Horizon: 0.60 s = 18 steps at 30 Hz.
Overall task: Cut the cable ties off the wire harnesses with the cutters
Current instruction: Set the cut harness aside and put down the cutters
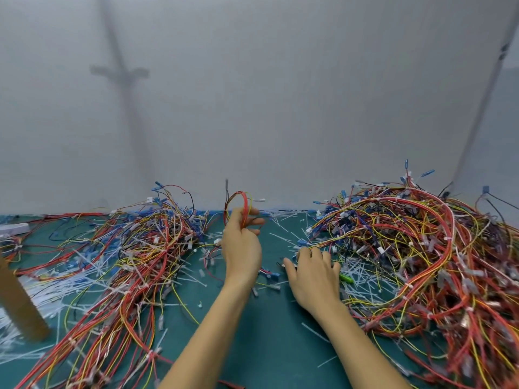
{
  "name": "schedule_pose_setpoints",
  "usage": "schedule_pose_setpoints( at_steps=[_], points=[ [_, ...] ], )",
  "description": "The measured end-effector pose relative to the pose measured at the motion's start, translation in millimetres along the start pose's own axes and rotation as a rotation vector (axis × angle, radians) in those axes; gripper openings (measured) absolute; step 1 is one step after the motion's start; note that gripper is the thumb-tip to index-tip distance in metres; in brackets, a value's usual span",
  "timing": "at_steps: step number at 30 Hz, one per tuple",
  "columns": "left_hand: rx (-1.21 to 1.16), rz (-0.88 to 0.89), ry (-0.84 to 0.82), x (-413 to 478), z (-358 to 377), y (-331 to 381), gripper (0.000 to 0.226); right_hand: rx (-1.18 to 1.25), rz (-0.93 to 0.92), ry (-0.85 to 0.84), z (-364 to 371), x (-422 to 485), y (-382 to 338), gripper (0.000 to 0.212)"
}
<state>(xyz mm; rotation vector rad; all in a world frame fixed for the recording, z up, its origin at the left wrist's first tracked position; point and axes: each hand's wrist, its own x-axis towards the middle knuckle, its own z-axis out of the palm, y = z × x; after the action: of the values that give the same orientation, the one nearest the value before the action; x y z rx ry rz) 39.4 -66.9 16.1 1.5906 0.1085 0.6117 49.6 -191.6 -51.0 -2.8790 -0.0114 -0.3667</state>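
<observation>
My left hand [242,248] is raised above the green mat and pinches a small looped wire harness [238,204] of red and yellow wires. My right hand [314,272] lies low on the mat with fingers curled over the cutters; only a green handle tip [346,277] shows beyond the hand. Its fingertips touch the edge of the big tangled harness pile [415,248] on the right. A second pile of harnesses [134,256] spreads on the left.
Cut white cable ties [283,217] litter the green mat [269,346] between the piles and at the left edge. A brown cardboard piece [19,304] stands at the left. A grey wall rises right behind the table.
</observation>
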Motion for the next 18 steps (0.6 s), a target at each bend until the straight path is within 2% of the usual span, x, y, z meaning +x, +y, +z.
schedule_pose_setpoints(
  at_steps=[2, 8, 13, 18],
  points=[
    [0.085, 0.027, 0.002, -9.9, 4.1, -9.9, 0.054, 0.041, 0.023, 0.003, -1.9, 0.9, 2.4, 0.047],
    [0.314, 0.260, -0.023, -35.1, 4.6, -42.6, 0.051, 0.191, 0.051, 0.042, -5.0, 3.8, 6.1, 0.032],
    [0.267, 0.186, -0.002, -33.8, -2.6, -52.1, 0.051, 0.609, 0.094, 0.143, -5.9, 6.9, 13.3, 0.022],
    [0.296, 0.243, -0.027, -33.9, -6.0, -53.9, 0.050, 0.867, 0.082, 0.200, -13.5, 3.7, 8.6, 0.024]
  ],
)
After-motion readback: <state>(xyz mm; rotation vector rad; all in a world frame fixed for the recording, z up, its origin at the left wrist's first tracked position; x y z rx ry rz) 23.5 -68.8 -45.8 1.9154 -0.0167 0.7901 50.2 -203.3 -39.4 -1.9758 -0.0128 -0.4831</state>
